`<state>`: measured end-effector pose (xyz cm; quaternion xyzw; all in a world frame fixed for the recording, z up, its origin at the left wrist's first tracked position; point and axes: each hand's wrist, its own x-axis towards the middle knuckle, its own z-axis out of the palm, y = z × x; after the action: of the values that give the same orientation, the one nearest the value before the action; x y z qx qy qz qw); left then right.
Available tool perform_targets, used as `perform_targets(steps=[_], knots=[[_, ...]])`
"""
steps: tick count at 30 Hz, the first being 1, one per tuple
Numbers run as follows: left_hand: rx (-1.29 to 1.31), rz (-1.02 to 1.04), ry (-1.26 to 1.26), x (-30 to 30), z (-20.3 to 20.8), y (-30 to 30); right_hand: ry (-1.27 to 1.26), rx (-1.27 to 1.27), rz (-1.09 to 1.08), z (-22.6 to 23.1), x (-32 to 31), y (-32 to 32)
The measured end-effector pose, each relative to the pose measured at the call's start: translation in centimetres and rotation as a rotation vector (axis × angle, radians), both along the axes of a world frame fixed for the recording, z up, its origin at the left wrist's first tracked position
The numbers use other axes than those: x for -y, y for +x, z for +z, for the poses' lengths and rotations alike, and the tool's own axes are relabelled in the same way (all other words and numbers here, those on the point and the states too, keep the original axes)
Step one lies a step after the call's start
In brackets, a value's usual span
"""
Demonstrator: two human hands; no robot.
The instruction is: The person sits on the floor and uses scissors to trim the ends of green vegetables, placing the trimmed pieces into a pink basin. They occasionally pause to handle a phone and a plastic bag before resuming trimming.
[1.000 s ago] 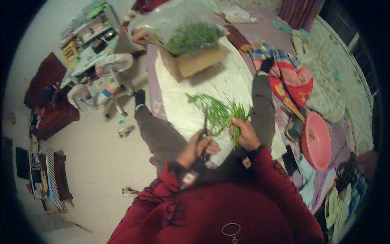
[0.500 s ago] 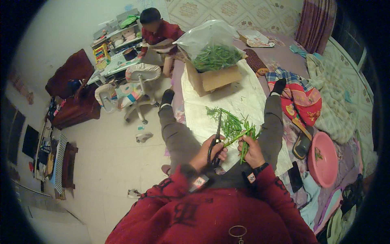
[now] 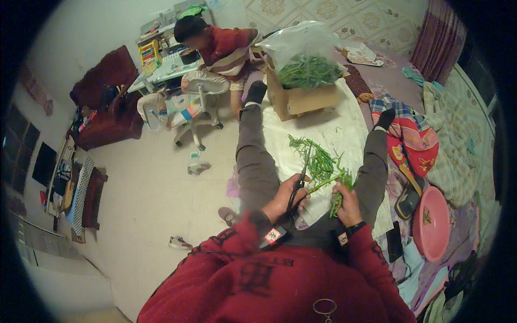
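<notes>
My left hand [image 3: 286,198] is closed round black-handled scissors [image 3: 299,185], whose blades point away from me. Its fingers also pinch the end of a thick green stalk [image 3: 322,184] that reaches toward my right hand. A bunch of slim green stalks [image 3: 337,203] is gripped in my right hand [image 3: 349,204]. Just beyond both hands, a loose pile of green stalks [image 3: 321,161] lies on a white sheet [image 3: 344,121] between my legs. Farther off stands an open cardboard box [image 3: 312,101] with a clear plastic bag [image 3: 301,40] of more greens [image 3: 307,71].
A pink basin [image 3: 432,229] sits to the right, with a slipper [image 3: 408,200] and a dark phone-like slab [image 3: 394,242] near it. Bedding [image 3: 452,145] is heaped beyond. At the back left, another person [image 3: 221,46] sits by a desk and a wheeled chair [image 3: 202,91].
The view has shifted, so most of the scene lies farther right. My left foot has moved forward, nearer the box. The other person has turned and leans differently. Both hands keep their hold.
</notes>
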<state>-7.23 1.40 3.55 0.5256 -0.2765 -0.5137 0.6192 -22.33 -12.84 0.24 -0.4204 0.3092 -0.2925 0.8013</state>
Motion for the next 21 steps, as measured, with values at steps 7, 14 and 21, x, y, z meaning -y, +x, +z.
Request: perform_targets(steps=[7,14,21], knots=[[0.484,-0.049,0.194,0.3,-4.5,2.5,-0.363,-0.329,-0.081,0.9,2.2,-1.9],[0.739,-0.097,0.091,1.5,-6.5,0.6,-0.647,-0.43,0.333,0.0,0.5,1.1],[0.614,-0.016,0.099,1.6,-6.1,0.7,-0.697,-0.415,0.574,-1.0,0.0,1.2]])
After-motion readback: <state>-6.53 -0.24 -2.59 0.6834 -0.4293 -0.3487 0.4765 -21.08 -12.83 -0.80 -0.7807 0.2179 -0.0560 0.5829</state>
